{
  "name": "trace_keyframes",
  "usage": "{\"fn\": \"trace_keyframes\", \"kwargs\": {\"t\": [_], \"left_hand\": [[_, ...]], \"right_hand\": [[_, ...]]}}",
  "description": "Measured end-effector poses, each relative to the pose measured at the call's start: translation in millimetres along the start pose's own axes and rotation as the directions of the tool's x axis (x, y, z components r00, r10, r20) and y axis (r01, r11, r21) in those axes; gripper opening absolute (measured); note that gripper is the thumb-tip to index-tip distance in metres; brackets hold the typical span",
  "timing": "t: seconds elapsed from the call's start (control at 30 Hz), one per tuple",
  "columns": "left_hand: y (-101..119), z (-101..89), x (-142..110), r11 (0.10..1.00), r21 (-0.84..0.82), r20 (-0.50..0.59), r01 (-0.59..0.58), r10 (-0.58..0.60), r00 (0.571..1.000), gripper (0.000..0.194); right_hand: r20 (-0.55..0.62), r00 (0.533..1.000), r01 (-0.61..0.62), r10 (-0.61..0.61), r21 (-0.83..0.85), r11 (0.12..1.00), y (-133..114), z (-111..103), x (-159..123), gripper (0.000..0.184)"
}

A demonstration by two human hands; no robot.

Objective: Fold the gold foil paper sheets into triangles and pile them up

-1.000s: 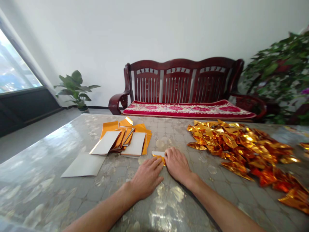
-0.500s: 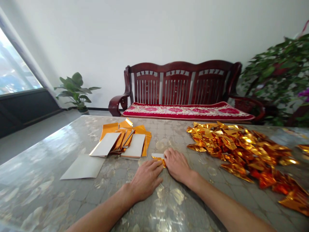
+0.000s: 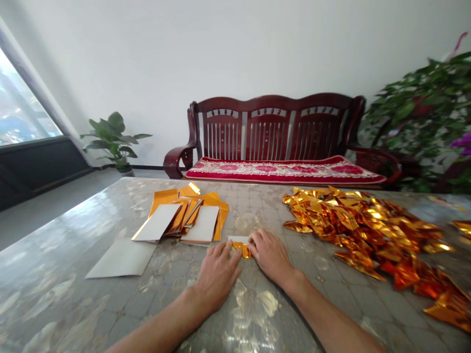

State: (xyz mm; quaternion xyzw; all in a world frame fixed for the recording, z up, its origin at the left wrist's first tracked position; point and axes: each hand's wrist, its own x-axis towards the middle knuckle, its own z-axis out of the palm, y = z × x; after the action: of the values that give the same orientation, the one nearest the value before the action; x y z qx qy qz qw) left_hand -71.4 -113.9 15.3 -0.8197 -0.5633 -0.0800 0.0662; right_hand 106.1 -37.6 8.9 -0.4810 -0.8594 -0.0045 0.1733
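A small sheet of gold foil paper (image 3: 243,248), partly folded so that a pale strip shows along its far edge, lies on the table between my hands. My left hand (image 3: 218,273) holds its left end, fingertips pressing on the foil. On the right end, the thumb and fingers of my right hand (image 3: 270,256) close in a pinch. My fingers cover both ends of the paper. Beyond my left hand lies a loose stack of gold foil sheets (image 3: 164,197), several with the white side up. One white sheet (image 3: 119,258) lies apart on the near left.
A large heap of folded gold foil pieces (image 3: 349,215) covers the right of the patterned table (image 3: 176,304). Clear plastic (image 3: 437,208) lies behind it. Across the table stands a wooden bench (image 3: 268,132), with potted plants (image 3: 117,139) at either side.
My left hand has slid a little left along the foil paper, uncovering more of its gold middle. My right hand stays at the right end. The view has shifted slightly.
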Motion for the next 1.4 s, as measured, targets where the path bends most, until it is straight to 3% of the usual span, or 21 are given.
{"fn": "trace_keyframes", "kwargs": {"t": [0.3,0.43,0.57,0.73,0.93,1.0,1.1,1.17,1.4], "left_hand": [[-1.9,-18.2,4.5,1.0,0.013,0.04,-0.004,0.004,0.999,0.036],[-5.1,-28.2,15.8,1.0,0.003,0.121,0.001,-0.001,0.993,0.024],[-14.6,-33.8,29.1,0.999,-0.047,0.159,-0.018,0.025,0.987,0.023],[-29.0,-29.9,49.1,0.983,-0.185,0.204,0.006,0.032,0.978,0.02],[-29.4,-22.4,67.6,0.962,-0.194,0.228,0.192,-0.146,0.963,0.014],[-29.8,-22.7,70.8,0.957,-0.186,0.214,0.222,-0.181,0.96,0.02],[-34.9,-23.2,76.7,0.946,-0.179,0.268,0.269,-0.217,0.939,0.041],[-40.2,-21.9,82.0,0.938,-0.186,0.321,0.291,-0.222,0.921,0.043],[-52.9,-10.4,90.9,0.911,-0.271,0.378,0.31,-0.196,0.905,0.028]], "right_hand": [[0.123,0.992,-0.007,-0.027,0.265,0.964,21.2,-7.5,3.4,0.011],[0.125,0.992,-0.054,0.02,0.274,0.96,23.1,-6.5,4.5,0.014],[0.071,0.997,0.008,-0.025,0.243,0.97,21.6,-5.5,5.9,0.02],[0.086,0.994,0.043,-0.061,0.198,0.979,21.8,-8.2,10.2,0.029],[0.144,0.988,0.02,-0.054,0.229,0.973,24.5,-11.5,15.5,0.039],[0.159,0.986,0.018,-0.057,0.239,0.971,25.4,-12.1,17.3,0.04],[0.177,0.982,0.023,-0.07,0.253,0.967,26.8,-12.4,20.2,0.035],[0.176,0.982,0.022,-0.069,0.257,0.966,27.7,-12.6,21.8,0.03],[0.131,0.991,-0.012,-0.021,0.248,0.969,27.8,-13.2,24.0,0.017]]}}
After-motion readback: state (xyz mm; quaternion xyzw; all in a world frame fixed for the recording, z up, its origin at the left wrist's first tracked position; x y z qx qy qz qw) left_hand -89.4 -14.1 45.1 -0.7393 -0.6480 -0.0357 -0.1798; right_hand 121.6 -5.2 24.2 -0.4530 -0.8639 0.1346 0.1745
